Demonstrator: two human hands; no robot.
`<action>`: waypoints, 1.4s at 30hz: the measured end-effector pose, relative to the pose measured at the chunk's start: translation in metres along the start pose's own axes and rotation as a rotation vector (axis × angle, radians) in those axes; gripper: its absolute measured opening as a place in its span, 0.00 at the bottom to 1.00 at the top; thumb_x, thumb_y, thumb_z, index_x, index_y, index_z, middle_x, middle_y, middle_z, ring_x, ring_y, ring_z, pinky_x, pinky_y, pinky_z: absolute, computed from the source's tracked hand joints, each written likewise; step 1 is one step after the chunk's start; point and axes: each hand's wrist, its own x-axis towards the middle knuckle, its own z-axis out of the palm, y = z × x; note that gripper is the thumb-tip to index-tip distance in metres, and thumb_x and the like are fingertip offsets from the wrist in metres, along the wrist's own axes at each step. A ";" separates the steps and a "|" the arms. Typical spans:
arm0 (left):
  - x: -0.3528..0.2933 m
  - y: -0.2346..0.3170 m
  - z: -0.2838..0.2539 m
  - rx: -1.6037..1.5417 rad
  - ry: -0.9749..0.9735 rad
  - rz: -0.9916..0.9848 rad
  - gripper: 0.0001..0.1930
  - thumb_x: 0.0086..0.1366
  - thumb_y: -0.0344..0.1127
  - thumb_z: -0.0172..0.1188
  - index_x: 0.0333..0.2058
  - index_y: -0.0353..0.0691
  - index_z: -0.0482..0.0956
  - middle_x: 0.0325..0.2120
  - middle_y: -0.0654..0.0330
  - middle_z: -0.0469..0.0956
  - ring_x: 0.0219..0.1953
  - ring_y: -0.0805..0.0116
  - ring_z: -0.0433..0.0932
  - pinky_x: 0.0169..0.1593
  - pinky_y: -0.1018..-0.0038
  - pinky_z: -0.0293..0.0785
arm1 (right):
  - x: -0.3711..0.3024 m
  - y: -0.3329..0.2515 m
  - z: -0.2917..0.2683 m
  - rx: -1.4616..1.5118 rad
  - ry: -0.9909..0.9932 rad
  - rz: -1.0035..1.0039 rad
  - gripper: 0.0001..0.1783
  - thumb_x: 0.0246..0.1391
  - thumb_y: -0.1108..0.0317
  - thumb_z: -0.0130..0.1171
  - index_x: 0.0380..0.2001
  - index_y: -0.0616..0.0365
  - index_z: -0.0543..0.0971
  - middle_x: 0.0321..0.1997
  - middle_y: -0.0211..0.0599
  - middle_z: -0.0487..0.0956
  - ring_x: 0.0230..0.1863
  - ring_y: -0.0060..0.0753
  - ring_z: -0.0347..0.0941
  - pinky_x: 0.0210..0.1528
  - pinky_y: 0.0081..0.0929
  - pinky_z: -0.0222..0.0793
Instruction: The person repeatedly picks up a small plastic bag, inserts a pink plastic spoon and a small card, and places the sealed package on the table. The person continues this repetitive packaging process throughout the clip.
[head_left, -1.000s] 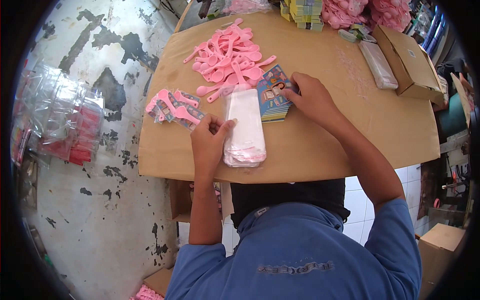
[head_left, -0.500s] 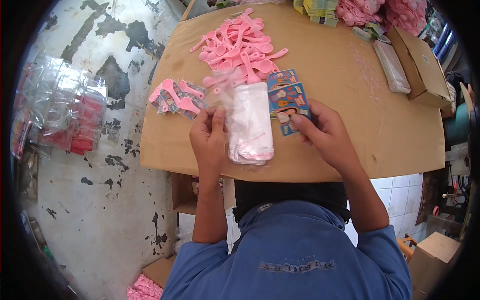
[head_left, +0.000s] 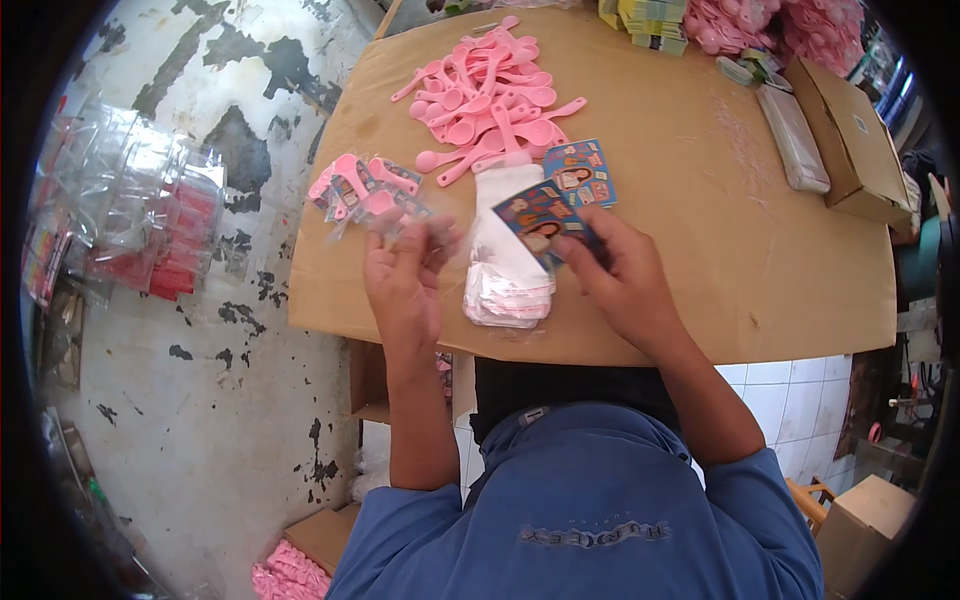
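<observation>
My right hand (head_left: 625,280) pinches a blue printed card (head_left: 525,212) between thumb and fingers, tilted over the stack of clear plastic bags (head_left: 508,285). More such cards (head_left: 588,172) lie on the table just beyond it. Left of the stack, my left hand (head_left: 403,290) has its fingers curled round a thin clear plastic bag (head_left: 436,226), blurred and hard to outline. Near those fingertips lie several pink spoons packed with cards in clear bags (head_left: 365,185). A heap of loose pink measuring spoons (head_left: 490,95) sits at the far side.
The table is covered in brown cardboard (head_left: 700,290). To the right stand a cardboard box (head_left: 850,140) and a clear-wrapped pack (head_left: 793,140). Pink bundles (head_left: 730,25) and yellow card stacks (head_left: 650,25) sit at the back. Plastic packets (head_left: 130,210) hang on the left wall.
My right hand has brought the card leftward over the bag stack, away from the other cards. My left hand has shifted slightly left and down, and the clear bag has come away from the stack with it.
</observation>
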 end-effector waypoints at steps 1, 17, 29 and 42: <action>-0.004 0.004 0.015 -0.091 0.001 -0.062 0.18 0.73 0.31 0.58 0.58 0.36 0.66 0.42 0.48 0.83 0.42 0.61 0.85 0.48 0.69 0.83 | -0.004 -0.001 -0.007 -0.011 0.011 0.046 0.11 0.64 0.70 0.61 0.45 0.66 0.79 0.29 0.30 0.79 0.29 0.11 0.68 0.32 0.18 0.65; -0.027 -0.008 0.065 -0.269 -0.154 -0.164 0.19 0.70 0.27 0.62 0.56 0.27 0.71 0.46 0.41 0.83 0.49 0.58 0.84 0.52 0.66 0.84 | -0.015 -0.007 -0.016 0.149 -0.045 0.149 0.13 0.66 0.63 0.61 0.46 0.61 0.80 0.32 0.24 0.79 0.28 0.11 0.68 0.31 0.16 0.67; -0.043 -0.008 0.080 -0.248 -0.204 -0.157 0.17 0.69 0.27 0.64 0.53 0.28 0.75 0.41 0.53 0.85 0.42 0.73 0.84 0.46 0.76 0.81 | -0.018 -0.003 -0.022 0.401 -0.061 0.237 0.10 0.62 0.72 0.65 0.42 0.62 0.74 0.34 0.31 0.79 0.30 0.18 0.76 0.33 0.18 0.73; -0.047 0.002 0.092 -0.453 -0.271 -0.103 0.31 0.72 0.24 0.52 0.72 0.39 0.56 0.61 0.44 0.72 0.66 0.57 0.71 0.65 0.63 0.73 | -0.018 0.000 0.002 0.416 -0.015 0.095 0.10 0.65 0.66 0.62 0.43 0.61 0.79 0.31 0.27 0.80 0.30 0.13 0.73 0.31 0.17 0.70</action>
